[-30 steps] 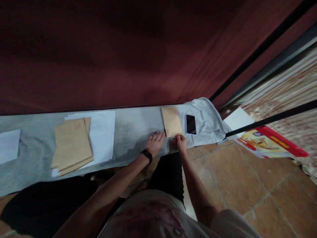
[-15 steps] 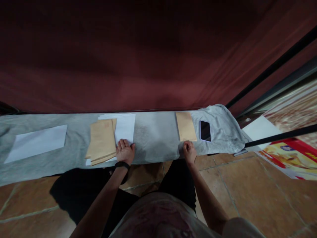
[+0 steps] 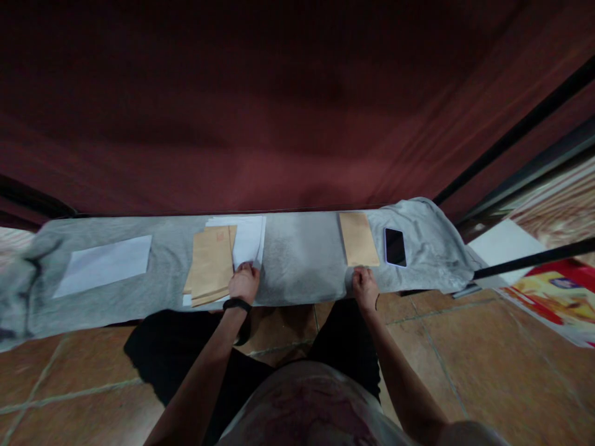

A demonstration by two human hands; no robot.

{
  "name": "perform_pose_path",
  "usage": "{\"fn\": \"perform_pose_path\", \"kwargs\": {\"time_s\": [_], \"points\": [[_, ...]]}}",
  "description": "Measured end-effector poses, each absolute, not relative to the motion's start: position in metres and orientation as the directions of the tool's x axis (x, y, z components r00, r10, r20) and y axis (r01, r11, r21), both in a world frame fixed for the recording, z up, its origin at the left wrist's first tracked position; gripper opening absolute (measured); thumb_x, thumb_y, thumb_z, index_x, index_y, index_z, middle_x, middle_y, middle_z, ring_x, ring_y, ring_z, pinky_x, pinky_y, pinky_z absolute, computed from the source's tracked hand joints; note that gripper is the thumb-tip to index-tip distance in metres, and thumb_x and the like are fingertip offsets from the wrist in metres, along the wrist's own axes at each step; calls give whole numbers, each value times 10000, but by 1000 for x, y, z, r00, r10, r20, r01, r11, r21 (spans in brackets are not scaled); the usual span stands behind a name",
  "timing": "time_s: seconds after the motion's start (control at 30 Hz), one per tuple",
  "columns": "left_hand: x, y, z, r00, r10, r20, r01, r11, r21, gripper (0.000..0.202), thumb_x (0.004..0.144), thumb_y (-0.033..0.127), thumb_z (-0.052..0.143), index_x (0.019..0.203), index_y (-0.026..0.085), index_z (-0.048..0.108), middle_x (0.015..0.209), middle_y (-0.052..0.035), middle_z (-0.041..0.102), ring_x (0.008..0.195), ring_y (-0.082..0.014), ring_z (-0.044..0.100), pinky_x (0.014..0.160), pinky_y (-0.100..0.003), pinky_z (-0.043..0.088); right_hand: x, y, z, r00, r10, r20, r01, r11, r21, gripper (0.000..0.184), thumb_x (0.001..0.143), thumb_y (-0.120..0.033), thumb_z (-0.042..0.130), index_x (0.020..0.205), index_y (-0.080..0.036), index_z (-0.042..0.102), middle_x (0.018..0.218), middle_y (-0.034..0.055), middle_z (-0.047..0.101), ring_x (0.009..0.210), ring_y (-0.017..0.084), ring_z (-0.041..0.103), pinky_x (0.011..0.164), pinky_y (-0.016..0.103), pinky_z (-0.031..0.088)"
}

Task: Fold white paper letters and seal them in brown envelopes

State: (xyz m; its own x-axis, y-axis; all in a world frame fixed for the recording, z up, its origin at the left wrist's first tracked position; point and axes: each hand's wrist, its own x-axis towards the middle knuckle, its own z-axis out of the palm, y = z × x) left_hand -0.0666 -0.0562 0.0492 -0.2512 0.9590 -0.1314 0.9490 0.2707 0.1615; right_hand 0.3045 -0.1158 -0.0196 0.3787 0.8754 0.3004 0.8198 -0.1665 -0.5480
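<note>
My left hand [image 3: 243,283], a black band on its wrist, has its fingers pinched on the near edge of a stack of white paper sheets [image 3: 248,238]. A pile of brown envelopes [image 3: 211,265] lies on that stack, just left of the hand. My right hand [image 3: 364,288] rests with curled fingers on the grey cloth [image 3: 297,257] at the near end of a single brown envelope [image 3: 357,239]. Whether those fingers hold anything is hidden.
A black phone [image 3: 395,246] lies right of the single envelope. A lone white sheet [image 3: 106,265] sits far left on the cloth. A dark red curtain [image 3: 279,111] hangs behind. Printed boxes [image 3: 553,291] and a black bar [image 3: 530,256] are on the tiled floor to the right.
My left hand left the single envelope, swept left to the white sheets and now pinches their edge. My right hand stayed at the envelope's near end. The view shifted left.
</note>
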Motion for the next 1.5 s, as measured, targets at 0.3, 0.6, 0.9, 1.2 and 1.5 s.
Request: {"fn": "perform_pose_path", "kwargs": {"time_s": [0.3,0.6,0.9,1.2,1.5], "points": [[-96,-45,67,-410,899,-156,866,437,243,316,919,399,547,1047,198,755,986,-152,766,922,-294,709,743,-345,498,305,-118,-21,360,872,331,828,-135,-544,301,942,-258,406,1032,-187,684,993,103,665,895,220,611,835,318,477],[-117,-33,53,-533,839,-107,568,449,690,230,850,316,608,759,132,711,634,-34,663,679,-197,633,632,-279,475,304,-117,-14,395,883,252,791,-187,-583,298,920,-257,427,1019,-195,700,1003,98,668,888,214,615,846,319,477],[-35,-42,104,-149,988,-39,969,153,192,320,1004,316,418,1075,166,692,1085,-140,698,932,-249,682,741,-324,483,264,-103,2,315,949,-27,335,-138,-932,275,876,-351,528,1022,-185,691,1034,115,716,994,255,653,940,407,507],[93,-63,96,238,948,-212,958,-194,210,385,1009,144,329,1306,163,573,1102,-125,689,1012,-236,700,782,-328,539,194,-50,19,77,976,-204,76,-210,-975,388,906,-535,500,957,-211,705,920,38,756,911,183,697,855,316,564],[60,-67,50,199,977,73,891,-212,402,307,997,307,476,1220,204,660,1322,-101,655,1232,-256,591,1053,-394,473,239,-24,16,106,957,-272,193,-288,-938,222,806,-329,607,891,-154,714,791,31,748,745,192,689,718,292,561]]}}
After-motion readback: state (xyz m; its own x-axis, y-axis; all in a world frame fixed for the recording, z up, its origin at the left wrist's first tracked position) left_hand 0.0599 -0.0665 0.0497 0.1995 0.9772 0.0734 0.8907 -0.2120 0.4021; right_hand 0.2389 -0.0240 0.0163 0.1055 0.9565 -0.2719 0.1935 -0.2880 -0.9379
